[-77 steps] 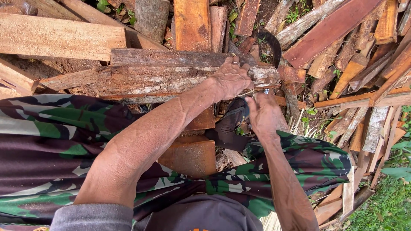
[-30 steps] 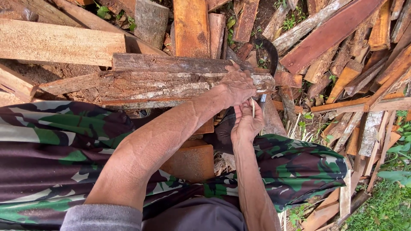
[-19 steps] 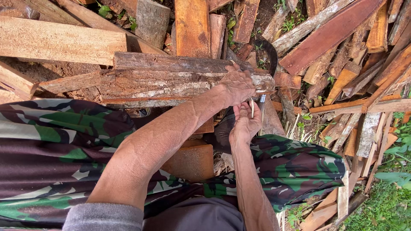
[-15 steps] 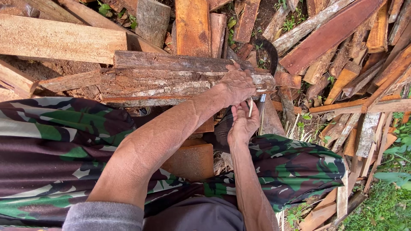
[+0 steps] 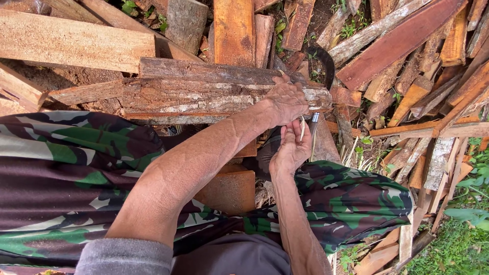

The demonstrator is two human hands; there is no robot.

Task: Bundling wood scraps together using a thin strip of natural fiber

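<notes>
The left hand [image 5: 288, 100] is pressing curled fingers onto the rough grey bark-covered plank [image 5: 204, 94], its long axis running leftward. Just below, the right hand [image 5: 291, 147] is apparently pinching a thin pale sliver [image 5: 302, 127], nearer the small blade [image 5: 314, 122].

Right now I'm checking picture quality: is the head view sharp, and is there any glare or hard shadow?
Head view: even, soft daylight, no glare or hard shadows; left hand, right hand and log sharp; wide-angle bending at the edges.
</notes>
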